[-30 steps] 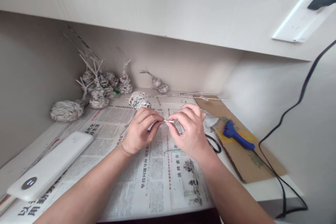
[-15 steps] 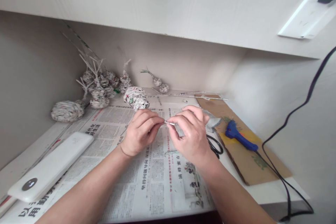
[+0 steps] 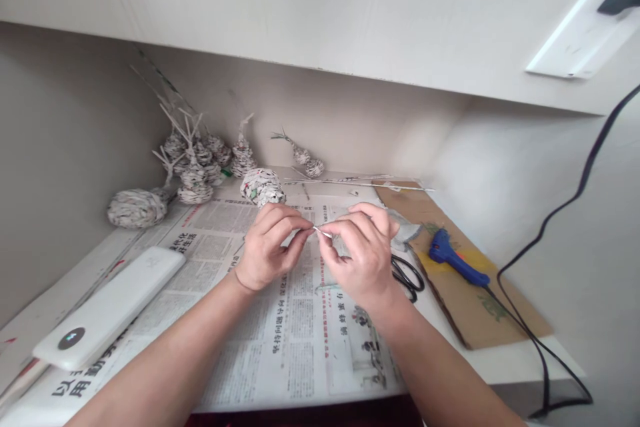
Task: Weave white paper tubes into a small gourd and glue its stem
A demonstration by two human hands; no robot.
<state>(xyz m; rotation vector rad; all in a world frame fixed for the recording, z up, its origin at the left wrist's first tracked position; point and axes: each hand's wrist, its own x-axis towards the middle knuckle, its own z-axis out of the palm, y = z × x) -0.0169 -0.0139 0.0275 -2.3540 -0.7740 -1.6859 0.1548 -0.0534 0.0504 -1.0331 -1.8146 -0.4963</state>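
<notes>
A thin, short strip of rolled paper (image 3: 323, 232) is pinched between both hands above the newspaper (image 3: 260, 340). My left hand (image 3: 273, 240) grips its left end with thumb and forefinger, and my right hand (image 3: 361, 247) closes on its right end. Most of the strip is hidden by the fingertips. Just behind my left hand lies a gourd shape woven from paper (image 3: 261, 185). Black-handled scissors (image 3: 407, 277) rest beside my right hand, their blades out of sight.
Several woven paper gourds (image 3: 195, 177) crowd the back left corner. A white oblong device (image 3: 113, 307) lies at left. On the right, a blue glue gun (image 3: 457, 259) sits on cardboard (image 3: 505, 323), its black cord (image 3: 545, 217) hanging nearby. Thin paper sticks (image 3: 360, 182) lie at the back.
Both hands keep their pinch on the paper strip, with a slight shift of the fingers. The whole view has moved a little, so the things at left appear farther right.
</notes>
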